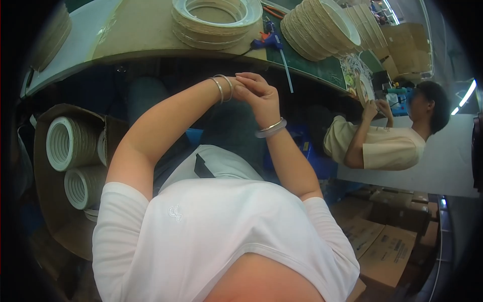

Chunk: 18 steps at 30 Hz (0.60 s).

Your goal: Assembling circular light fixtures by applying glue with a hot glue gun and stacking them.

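Observation:
Both my arms are raised in front of my chest, below the table edge. My right hand [259, 98] wears a pale bangle and a thin gold one [270, 129] at the wrist. Its fingers curl over my left hand [235, 92], which is mostly hidden behind it. Two thin silver bangles [223, 88] sit on my left wrist, right where the right fingertips touch. Neither hand holds any tool or other object. I wear a white short-sleeved shirt [211, 236].
A stack of white-rimmed rings [216, 22] lies on the curved worktable [131, 35], with a slanted row of rings [322, 27] and a blue glue gun [269, 41] on a green mat. A cardboard box [55, 201] at left holds more rings. A co-worker [382, 143] sits right; cartons [387, 246] lower right.

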Motion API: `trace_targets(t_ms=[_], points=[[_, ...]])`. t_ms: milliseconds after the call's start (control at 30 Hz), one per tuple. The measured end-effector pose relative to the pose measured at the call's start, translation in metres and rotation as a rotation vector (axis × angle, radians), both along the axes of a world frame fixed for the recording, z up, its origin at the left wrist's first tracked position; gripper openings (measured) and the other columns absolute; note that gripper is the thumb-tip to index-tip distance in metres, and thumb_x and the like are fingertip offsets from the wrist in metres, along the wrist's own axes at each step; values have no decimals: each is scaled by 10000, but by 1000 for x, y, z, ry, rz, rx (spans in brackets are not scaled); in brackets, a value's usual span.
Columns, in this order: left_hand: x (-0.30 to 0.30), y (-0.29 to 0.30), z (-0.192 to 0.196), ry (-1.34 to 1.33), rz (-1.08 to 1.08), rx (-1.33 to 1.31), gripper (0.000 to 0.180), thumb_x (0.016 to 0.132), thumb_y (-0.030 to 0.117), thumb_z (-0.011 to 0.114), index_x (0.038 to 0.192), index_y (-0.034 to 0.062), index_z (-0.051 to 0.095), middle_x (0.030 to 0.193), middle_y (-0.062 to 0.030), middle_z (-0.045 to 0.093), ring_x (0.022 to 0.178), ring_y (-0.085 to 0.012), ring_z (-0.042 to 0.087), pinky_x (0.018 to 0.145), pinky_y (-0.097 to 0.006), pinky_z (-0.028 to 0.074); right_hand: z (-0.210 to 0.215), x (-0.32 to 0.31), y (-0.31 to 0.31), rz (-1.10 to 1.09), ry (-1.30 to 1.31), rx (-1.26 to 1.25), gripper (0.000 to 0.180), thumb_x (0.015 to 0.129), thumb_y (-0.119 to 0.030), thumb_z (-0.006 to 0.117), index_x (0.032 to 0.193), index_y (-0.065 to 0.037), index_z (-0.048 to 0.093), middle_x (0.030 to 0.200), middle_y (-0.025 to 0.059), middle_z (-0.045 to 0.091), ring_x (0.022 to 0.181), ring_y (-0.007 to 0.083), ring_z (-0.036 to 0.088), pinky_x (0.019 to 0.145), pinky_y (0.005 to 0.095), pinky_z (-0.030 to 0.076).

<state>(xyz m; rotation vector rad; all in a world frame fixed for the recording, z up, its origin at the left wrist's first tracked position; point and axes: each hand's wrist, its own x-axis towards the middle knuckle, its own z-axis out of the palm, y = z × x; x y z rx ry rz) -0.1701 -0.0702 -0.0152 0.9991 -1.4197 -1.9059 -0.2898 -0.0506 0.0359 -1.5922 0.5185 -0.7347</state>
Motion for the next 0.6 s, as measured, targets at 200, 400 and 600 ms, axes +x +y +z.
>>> trace_targets(t_ms=[200, 400, 600], points=[[9, 2, 15, -638, -238, -519, 259, 812, 90, 378, 1042, 63, 495, 1047, -66, 510, 950, -105, 462, 838, -184, 344, -6, 18, 10, -239, -94, -225, 128, 732, -19, 576, 849, 25, 601, 834, 99, 594, 768, 146, 561, 703, 219, 446], [14, -2, -27, -283, 195, -443, 303, 621, 165, 644, 886, 31, 585, 859, -102, 588, 804, -207, 548, 723, -282, 421, 9, 19, 7, -227, -152, 162, 108, 761, -61, 566, 834, 18, 574, 740, 84, 601, 661, 127, 573, 638, 216, 455], [22, 16, 12, -370, 282, -219, 362, 634, 201, 645, 945, 31, 575, 890, -89, 590, 840, -177, 551, 732, -286, 420, 19, -34, -23, -126, -354, 614, 151, 781, -77, 533, 923, -29, 545, 796, 81, 601, 768, 178, 585, 687, 289, 486]])
